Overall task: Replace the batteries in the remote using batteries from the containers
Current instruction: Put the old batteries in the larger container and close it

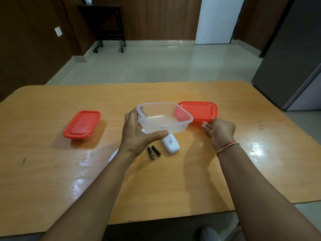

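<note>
Left hand (137, 134) gripping clear plastic container (165, 117), lidless and empty-looking, raised above wooden surface (43, 180); thumb along near wall, other fingers (132, 117) wrapped on left wall. Right hand (219, 132) pinching near edge of red lid (198, 110), fingers closed on it, lid just beyond and right of clear container, partly seen through its wall. Cannot tell if lid touches surface. Red-and-white thread bracelet (227, 146) on right wrist.

White remote (171, 145) lying on surface just under and toward the person from left thumb, back side up with small label, top end hidden behind container. Two dark batteries (154, 151) side by side on surface, just below left thumb, immediately left of remote, touching or nearly touching each other. White piece (113, 155) peeking out from behind left wrist, mostly hidden, identity unclear. Second container with red lid on (82, 125) resting on surface well left of left hand's fingers, closed, contents not visible.

Beyond surface: tiled floor, dark wood panelling, black stand (106, 23) at far wall.
</note>
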